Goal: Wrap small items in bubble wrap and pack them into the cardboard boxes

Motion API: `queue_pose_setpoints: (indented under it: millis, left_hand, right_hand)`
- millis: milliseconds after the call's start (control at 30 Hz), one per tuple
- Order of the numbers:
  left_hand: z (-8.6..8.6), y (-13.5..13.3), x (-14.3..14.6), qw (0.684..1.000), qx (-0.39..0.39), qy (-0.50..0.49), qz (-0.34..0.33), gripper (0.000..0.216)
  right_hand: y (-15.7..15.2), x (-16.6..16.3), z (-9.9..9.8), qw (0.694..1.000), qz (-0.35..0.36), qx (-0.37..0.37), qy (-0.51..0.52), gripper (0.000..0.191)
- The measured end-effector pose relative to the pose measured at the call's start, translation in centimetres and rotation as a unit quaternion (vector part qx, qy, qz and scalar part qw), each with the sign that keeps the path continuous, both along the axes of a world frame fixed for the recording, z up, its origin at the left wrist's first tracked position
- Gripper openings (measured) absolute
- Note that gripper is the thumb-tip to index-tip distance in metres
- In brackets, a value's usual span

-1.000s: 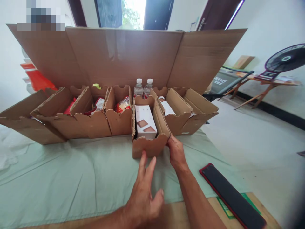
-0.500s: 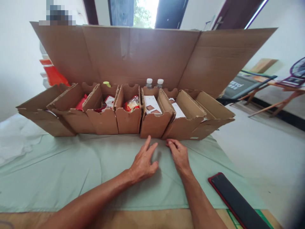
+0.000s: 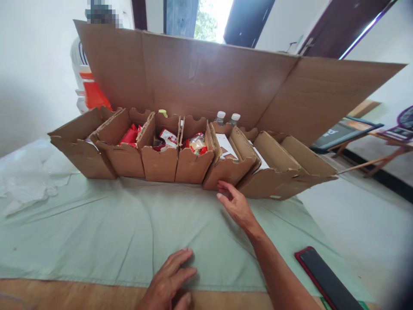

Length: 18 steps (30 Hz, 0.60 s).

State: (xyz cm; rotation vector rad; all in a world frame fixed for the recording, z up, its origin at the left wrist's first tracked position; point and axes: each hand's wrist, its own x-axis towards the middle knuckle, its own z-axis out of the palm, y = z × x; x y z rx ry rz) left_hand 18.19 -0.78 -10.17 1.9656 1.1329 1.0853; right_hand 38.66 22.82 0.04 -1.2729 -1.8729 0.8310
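Note:
Near the front edge of the table my left hand (image 3: 172, 277) hovers over or rests on the green cloth (image 3: 122, 232), fingers apart and holding nothing. My right hand (image 3: 237, 206) reaches forward with its thumb and fingers parted. Its fingertips are at the lower front of a cardboard bin (image 3: 226, 174); whether they touch it I cannot tell. That bin leans slightly and holds a white box (image 3: 225, 146) with brown print. Beside it on the right stands another cardboard bin (image 3: 272, 183) with a white item inside. To the left, a bin (image 3: 193, 165) contains a clear and red food packet (image 3: 196, 144).
More bins hold a red packet (image 3: 130, 134) and a red-and-white packet (image 3: 168, 138). Behind them are white-capped bottles (image 3: 220, 117) and a tall cardboard panel (image 3: 209, 69). A dark phone-like slab (image 3: 325, 275) lies right; clear plastic (image 3: 35, 176) lies left. A person (image 3: 77, 54) is behind the panel.
My left hand has drawn back towards the table's near edge. My right hand has opened and shifted to the front of the leaning bin. The camera view has turned and tilted slightly.

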Motion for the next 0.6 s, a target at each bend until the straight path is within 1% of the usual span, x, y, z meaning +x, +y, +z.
queue_pose_setpoints:
  millis: [100,167,200,233,300,367,400,433,467,533,600]
  left_hand:
    - [-0.2,0.1,0.4,1.000,0.013,0.000,0.004,0.070]
    - [-0.4,0.2,0.5,1.000,0.022,-0.004,0.001,0.072]
    - [-0.5,0.2,0.6,1.000,0.027,-0.007,-0.001,0.073]
    - [-0.5,0.2,0.6,0.999,0.032,-0.008,0.000,0.073]
    - [-0.5,0.2,0.6,0.999,0.045,-0.007,0.006,0.071]
    - [-0.1,0.3,0.6,0.998,0.057,-0.007,0.021,0.068]
    - [0.1,0.4,0.7,0.997,0.065,-0.011,0.031,0.066]
    - [0.3,0.4,0.8,0.996,0.075,-0.017,0.040,0.065]
    - [0.6,0.4,0.9,0.995,0.087,-0.027,0.049,0.063]
    - [0.9,0.3,1.1,0.988,0.117,-0.063,0.081,0.057]
    - [1.0,0.0,1.1,0.973,0.145,-0.108,0.143,0.048]
  right_hand:
    - [-0.6,0.2,1.0,0.999,0.011,0.001,-0.037,0.049]
    - [-1.4,-0.1,2.5,0.999,0.011,0.004,-0.053,0.042]
    - [-1.7,-0.6,3.5,0.998,0.011,0.008,-0.055,0.041]
    - [-1.9,-1.3,4.7,0.998,0.016,0.018,-0.054,0.041]
    - [-1.8,-3.4,7.5,0.996,0.029,0.057,-0.058,0.049]
    - [-0.7,-6.0,9.9,0.988,0.037,0.102,-0.110,0.056]
    - [0.1,-7.3,10.8,0.981,0.037,0.116,-0.149,0.056]
    - [0.8,-8.4,11.4,0.974,0.033,0.121,-0.186,0.051]
    - [1.5,-9.3,11.7,0.968,0.030,0.122,-0.215,0.043]
    - [2.0,-10.3,11.5,0.963,0.024,0.123,-0.237,0.026]
    - [0.7,-9.9,10.7,0.963,0.019,0.130,-0.236,0.022]
